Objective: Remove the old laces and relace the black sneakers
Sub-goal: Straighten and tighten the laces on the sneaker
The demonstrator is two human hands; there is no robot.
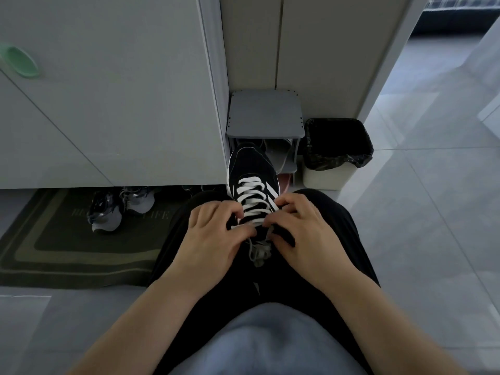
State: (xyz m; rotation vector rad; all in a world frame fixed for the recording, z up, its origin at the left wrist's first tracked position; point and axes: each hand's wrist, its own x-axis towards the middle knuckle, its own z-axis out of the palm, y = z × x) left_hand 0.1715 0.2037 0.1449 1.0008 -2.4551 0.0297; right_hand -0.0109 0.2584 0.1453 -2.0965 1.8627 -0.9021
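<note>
A black sneaker (250,169) with white side stripes rests on my lap, toe pointing away from me. White laces (253,197) cross its front in several rows. My left hand (213,234) sits at the shoe's left side, fingers curled onto the lace near the top eyelets. On the right side, my right hand (305,226) has its fingers curled and pinching the lace. A bunch of loose grey-white lace ends (259,251) hangs between the two hands over my black trousers.
A grey shoe rack (263,115) stands against the cabinet ahead. Beside it is a bin (336,150) lined with a black bag. A pair of grey sneakers (119,209) sits on a dark green doormat (54,253) at the left. Tiled floor spreads to the right.
</note>
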